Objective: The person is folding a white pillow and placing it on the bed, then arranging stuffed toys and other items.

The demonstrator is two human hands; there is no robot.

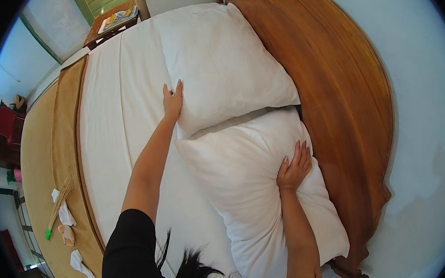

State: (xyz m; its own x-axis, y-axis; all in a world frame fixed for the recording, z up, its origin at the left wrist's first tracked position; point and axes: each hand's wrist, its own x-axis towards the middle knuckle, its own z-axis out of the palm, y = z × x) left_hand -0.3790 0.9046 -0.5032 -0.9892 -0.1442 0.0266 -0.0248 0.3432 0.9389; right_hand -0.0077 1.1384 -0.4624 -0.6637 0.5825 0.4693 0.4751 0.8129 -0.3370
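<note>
Two white pillows lie side by side along the wooden headboard (pixel 328 88) of a bed. My left hand (pixel 173 102) rests at the near-left edge of the far pillow (pixel 229 57), thumb and fingers apart. Pressed on the near pillow (pixel 240 168) close to the headboard is my right hand (pixel 294 168), its fingers spread slightly and the fabric creased around it. One corner of the near pillow touches the far pillow's edge. Beneath them is a white bed sheet (pixel 107 102).
A tan blanket (pixel 65 115) spans the bed's left part, bearing a stick broom (pixel 60 206), a small plush toy (pixel 66 234) and white cloths (pixel 81 265). A wooden side table (pixel 93 31) with colourful items stands beyond the bed. A wall (pixel 421 154) rises behind the headboard.
</note>
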